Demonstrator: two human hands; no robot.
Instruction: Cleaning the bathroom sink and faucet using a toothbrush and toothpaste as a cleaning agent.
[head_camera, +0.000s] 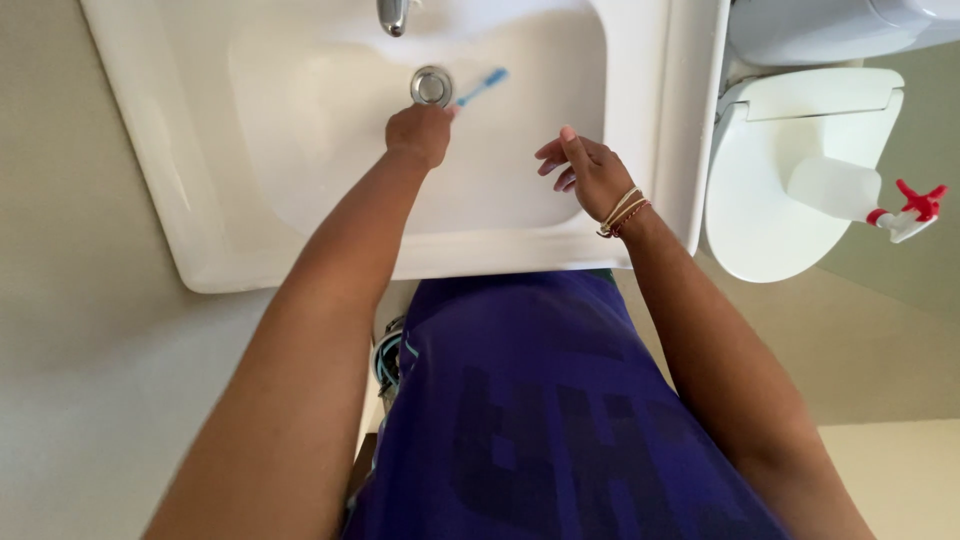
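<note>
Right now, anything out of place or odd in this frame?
One thing: a spray bottle with a red trigger lies on its side on the closed toilet lid, not upright. Otherwise normal: the left hand grips a blue toothbrush by the drain in the sink; the right hand is open, empty.

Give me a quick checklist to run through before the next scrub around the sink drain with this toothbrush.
1. Grip: left hand closed around the blue toothbrush: ok.
2. Brush position: it lies beside the drain, in the basin of the sink: ok.
3. Bristles touching the drain: cannot tell.
4. Right hand free, open above the basin, holding nothing: ok.
5. Spray bottle lying on the closed toilet lid, apart from both hands: ok.
6. Water running from the faucet: cannot tell.
</note>
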